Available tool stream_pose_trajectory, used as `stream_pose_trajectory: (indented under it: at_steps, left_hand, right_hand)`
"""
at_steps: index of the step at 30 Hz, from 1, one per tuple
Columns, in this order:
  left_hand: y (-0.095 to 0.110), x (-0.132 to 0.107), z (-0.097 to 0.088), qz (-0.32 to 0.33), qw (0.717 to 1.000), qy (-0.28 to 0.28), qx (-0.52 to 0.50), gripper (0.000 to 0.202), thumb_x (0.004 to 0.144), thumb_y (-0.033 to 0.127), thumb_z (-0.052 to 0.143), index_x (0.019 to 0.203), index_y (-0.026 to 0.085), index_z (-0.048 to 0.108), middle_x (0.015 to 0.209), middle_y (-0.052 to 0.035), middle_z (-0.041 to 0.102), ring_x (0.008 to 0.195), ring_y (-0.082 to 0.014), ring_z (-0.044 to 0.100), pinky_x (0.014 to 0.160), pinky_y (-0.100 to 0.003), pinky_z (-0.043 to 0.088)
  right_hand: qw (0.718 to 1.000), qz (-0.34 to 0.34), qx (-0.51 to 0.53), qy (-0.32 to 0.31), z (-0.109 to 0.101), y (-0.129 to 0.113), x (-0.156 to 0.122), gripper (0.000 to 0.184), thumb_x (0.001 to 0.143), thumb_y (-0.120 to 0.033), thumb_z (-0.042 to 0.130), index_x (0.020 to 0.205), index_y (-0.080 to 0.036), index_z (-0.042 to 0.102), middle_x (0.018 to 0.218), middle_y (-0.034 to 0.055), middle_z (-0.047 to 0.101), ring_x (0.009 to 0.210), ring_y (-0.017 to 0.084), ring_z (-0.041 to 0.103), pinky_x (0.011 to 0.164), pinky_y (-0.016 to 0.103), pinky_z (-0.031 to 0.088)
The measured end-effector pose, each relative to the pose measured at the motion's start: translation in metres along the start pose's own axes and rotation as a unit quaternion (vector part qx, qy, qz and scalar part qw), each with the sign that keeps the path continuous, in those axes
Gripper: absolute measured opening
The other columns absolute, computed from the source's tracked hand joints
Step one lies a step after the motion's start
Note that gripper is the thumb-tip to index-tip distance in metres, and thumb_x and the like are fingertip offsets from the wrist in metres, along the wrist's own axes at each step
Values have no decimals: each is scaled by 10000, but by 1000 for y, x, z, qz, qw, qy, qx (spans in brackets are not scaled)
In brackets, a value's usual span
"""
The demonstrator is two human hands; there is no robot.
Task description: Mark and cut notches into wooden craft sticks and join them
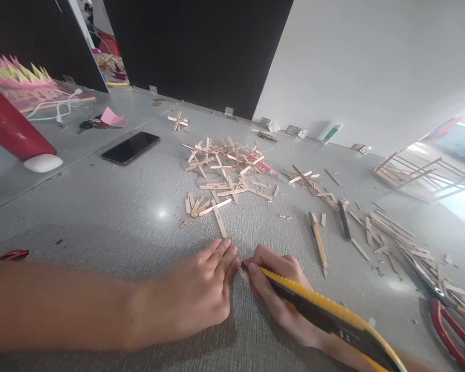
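Note:
My right hand is wrapped around a yellow and black utility knife, its tip pointing down and left toward the table. Beside it, my left hand lies low on the table with its fingers pressed together. A small end of a craft stick shows between the hands, under the knife tip; the rest is hidden by my left fingers. Just beyond my left fingertips lies a crossed pair of craft sticks. Farther back is a pile of craft sticks, many joined as crosses and stars.
To the right lie a wooden-handled craft knife, a dark-handled knife, loose sticks and red-handled pliers. A phone and a red cylinder are at left. A stick frame stands at far right.

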State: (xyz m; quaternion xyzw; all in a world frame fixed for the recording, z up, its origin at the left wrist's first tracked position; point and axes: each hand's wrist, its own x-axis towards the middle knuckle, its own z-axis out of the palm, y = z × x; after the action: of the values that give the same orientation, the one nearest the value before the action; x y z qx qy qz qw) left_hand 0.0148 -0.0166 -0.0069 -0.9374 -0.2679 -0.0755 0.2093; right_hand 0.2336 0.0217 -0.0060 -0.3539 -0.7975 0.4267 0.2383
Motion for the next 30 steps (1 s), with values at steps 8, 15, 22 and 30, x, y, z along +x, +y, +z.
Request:
stream_pose_trajectory:
  at_steps: [8, 15, 22, 30]
  left_hand:
    - [0, 0, 1, 3, 1000, -4, 7, 413, 851, 116, 671, 1237, -20, 727, 1287, -261, 706, 1197, -370, 708, 1018, -453, 567]
    - [0, -1, 1, 5, 1000, -8, 5, 396, 896, 152, 650, 1246, -17, 724, 1295, -260, 703, 1210, -369, 701, 1043, -452, 553]
    - [-1, 1, 2, -3, 1000, 4, 7, 393, 904, 136, 618, 1251, -15, 722, 1293, -253, 706, 1207, -359, 705, 1043, -440, 552]
    - [1, -3, 3, -11, 1000, 20, 7, 381, 896, 125, 616, 1229, -24, 729, 1282, -251, 714, 1185, -361, 716, 1003, -438, 572]
  right_hand:
    - [999, -21, -7, -42, -6, 0, -2, 288, 1050, -288, 462, 791, -262, 337, 601, -66, 433, 438, 99, 394, 452, 280, 269]
    - [998, 41, 33, 21, 2, 2, -3, 346, 1079, -404, 421, 769, -251, 400, 546, -59, 496, 435, 103, 435, 445, 247, 316]
    - [999, 17, -37, 22, 1, 1, -1, 339, 1073, -385, 438, 769, -237, 430, 604, -44, 531, 524, 117, 484, 597, 291, 378]
    - [999, -13, -35, -19, -2, 0, -1, 271, 1070, -320, 428, 811, -241, 428, 610, -62, 438, 457, 101, 407, 482, 269, 299]
